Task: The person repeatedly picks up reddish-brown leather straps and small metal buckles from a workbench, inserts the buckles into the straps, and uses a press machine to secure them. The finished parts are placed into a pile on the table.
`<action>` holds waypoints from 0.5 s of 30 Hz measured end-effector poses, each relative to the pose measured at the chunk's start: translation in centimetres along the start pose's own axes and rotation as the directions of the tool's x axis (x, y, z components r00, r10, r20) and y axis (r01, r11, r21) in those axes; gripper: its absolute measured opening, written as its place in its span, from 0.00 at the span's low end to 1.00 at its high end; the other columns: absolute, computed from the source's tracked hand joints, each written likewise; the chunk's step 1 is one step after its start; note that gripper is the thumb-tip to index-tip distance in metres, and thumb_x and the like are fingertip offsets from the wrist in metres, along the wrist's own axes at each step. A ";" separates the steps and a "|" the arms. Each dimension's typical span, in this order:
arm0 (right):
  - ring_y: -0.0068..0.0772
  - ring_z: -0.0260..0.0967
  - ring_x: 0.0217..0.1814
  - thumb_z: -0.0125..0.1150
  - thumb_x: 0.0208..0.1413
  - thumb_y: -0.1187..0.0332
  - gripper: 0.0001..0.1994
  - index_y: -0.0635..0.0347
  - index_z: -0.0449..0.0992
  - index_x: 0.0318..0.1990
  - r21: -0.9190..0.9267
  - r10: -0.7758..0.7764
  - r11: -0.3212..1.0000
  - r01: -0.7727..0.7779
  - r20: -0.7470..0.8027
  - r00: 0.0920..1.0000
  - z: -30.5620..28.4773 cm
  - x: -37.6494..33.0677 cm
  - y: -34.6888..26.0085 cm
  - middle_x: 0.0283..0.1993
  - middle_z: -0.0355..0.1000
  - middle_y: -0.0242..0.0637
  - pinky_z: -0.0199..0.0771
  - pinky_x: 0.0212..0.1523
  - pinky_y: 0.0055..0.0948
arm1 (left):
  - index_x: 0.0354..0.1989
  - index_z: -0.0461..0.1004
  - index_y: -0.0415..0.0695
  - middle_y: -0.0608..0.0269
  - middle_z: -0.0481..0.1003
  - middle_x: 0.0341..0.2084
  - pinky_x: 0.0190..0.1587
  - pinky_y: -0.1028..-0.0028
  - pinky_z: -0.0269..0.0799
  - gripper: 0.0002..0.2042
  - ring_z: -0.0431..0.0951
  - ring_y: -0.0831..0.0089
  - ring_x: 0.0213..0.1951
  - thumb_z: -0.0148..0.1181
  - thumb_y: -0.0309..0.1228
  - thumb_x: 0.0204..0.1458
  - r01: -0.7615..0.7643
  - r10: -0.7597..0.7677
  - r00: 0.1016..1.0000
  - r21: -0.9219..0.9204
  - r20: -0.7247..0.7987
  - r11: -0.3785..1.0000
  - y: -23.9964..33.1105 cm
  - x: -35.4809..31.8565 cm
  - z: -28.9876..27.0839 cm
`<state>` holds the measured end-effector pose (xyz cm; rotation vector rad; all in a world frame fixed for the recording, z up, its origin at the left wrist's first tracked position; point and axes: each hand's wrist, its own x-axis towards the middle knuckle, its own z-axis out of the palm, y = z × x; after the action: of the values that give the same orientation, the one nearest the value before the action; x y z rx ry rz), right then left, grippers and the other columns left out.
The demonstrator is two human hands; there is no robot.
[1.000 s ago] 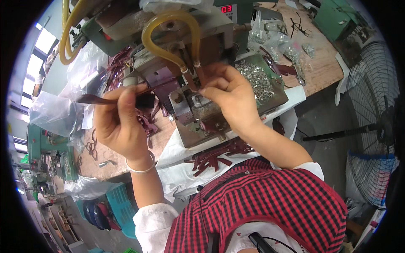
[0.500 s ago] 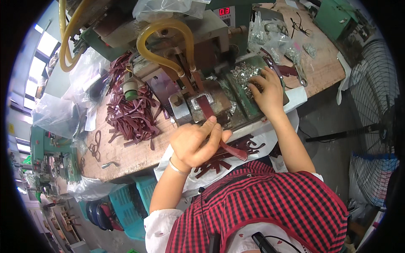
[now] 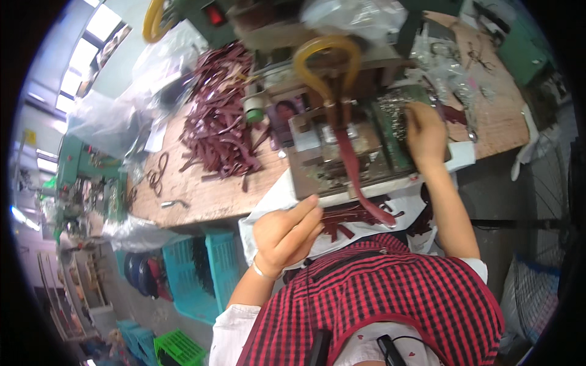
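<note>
A dark red strap point(image 3: 351, 161) lies with its upper end under the press head point(image 3: 336, 113), and its widened lower end hangs over the machine's front edge. My left hand point(image 3: 285, 236) is off the strap, left of it and in front of the machine. Its fingers are stretched out together and nothing shows in them. My right hand point(image 3: 427, 135) is at the green tray of small shiny metal pieces point(image 3: 394, 116). Its fingers are bent down at the pieces; blur hides what is between the fingertips.
Many dark red straps point(image 3: 220, 131) are heaped left of the machine. More straps point(image 3: 342, 218) lie on white cloth at the front edge. Clear bags of metal parts point(image 3: 448, 76) lie at the right. A turquoise crate point(image 3: 195, 274) stands below the table, left. A yellow hose point(image 3: 326, 46) loops above the press.
My left hand has let go of the strap and drawn back to the left. The strap stays at the press. My right hand remains at the tray, its fingers drawn in. The whole view has shifted.
</note>
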<state>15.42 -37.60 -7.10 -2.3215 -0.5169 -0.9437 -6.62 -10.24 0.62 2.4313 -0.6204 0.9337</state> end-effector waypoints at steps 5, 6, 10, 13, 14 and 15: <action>0.40 0.80 0.43 0.66 0.58 0.71 0.07 0.63 0.82 0.41 0.248 0.374 0.880 -0.405 0.163 0.913 -1.7 0.6 -0.7 0.40 0.81 0.43 0.76 0.47 0.33 | 0.39 0.78 0.31 0.55 0.81 0.36 0.40 0.75 0.77 0.06 0.80 0.72 0.36 0.56 0.22 0.66 0.379 -0.163 0.752 0.215 -0.639 0.900 -1.8 -1.1 -9.0; 0.38 0.80 0.42 0.67 0.58 0.71 0.07 0.63 0.83 0.41 0.293 0.427 0.833 -0.470 0.200 0.882 -1.7 0.9 -1.2 0.39 0.82 0.43 0.76 0.46 0.32 | 0.43 0.77 0.30 0.54 0.81 0.38 0.38 0.77 0.76 0.05 0.79 0.74 0.36 0.58 0.21 0.64 0.338 -0.181 0.719 0.110 -0.671 0.935 -2.0 0.4 -9.6; 0.36 0.81 0.42 0.66 0.58 0.72 0.09 0.60 0.83 0.45 0.382 0.281 0.864 -0.329 0.178 0.943 -0.5 2.0 -2.7 0.41 0.82 0.42 0.77 0.46 0.30 | 0.34 0.83 0.37 0.54 0.81 0.42 0.51 0.67 0.74 0.03 0.78 0.60 0.46 0.68 0.22 0.53 0.242 -0.217 0.970 0.421 -0.108 0.874 -8.0 4.2 -8.0; 0.37 0.82 0.43 0.65 0.59 0.72 0.09 0.60 0.82 0.46 0.406 0.346 0.819 -0.406 0.215 0.913 0.5 1.9 -3.0 0.41 0.82 0.43 0.77 0.47 0.31 | 0.32 0.85 0.40 0.57 0.77 0.39 0.51 0.59 0.68 0.11 0.73 0.57 0.49 0.74 0.35 0.46 0.265 -0.461 0.878 0.669 0.131 0.695 -15.2 1.1 -2.8; 0.36 0.82 0.44 0.65 0.59 0.72 0.09 0.60 0.82 0.46 0.380 0.371 0.823 -0.422 0.203 0.906 0.2 1.7 -3.2 0.41 0.82 0.43 0.76 0.47 0.30 | 0.30 0.85 0.41 0.58 0.76 0.39 0.50 0.58 0.68 0.13 0.72 0.57 0.49 0.74 0.39 0.45 0.306 -0.522 0.850 0.736 0.075 0.604 -16.6 0.2 -1.0; 0.36 0.81 0.44 0.65 0.59 0.72 0.09 0.61 0.82 0.46 0.352 0.393 0.828 -0.437 0.194 0.899 -0.6 1.2 -3.3 0.41 0.82 0.43 0.76 0.47 0.30 | 0.29 0.85 0.41 0.59 0.75 0.39 0.50 0.58 0.67 0.15 0.71 0.57 0.49 0.75 0.43 0.44 0.344 -0.578 0.816 0.792 0.013 0.504 -17.9 -0.8 0.8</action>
<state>14.18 -35.31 -4.71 -2.0084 -0.1965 -0.4506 3.13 3.70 -5.04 3.2579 0.5264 0.6763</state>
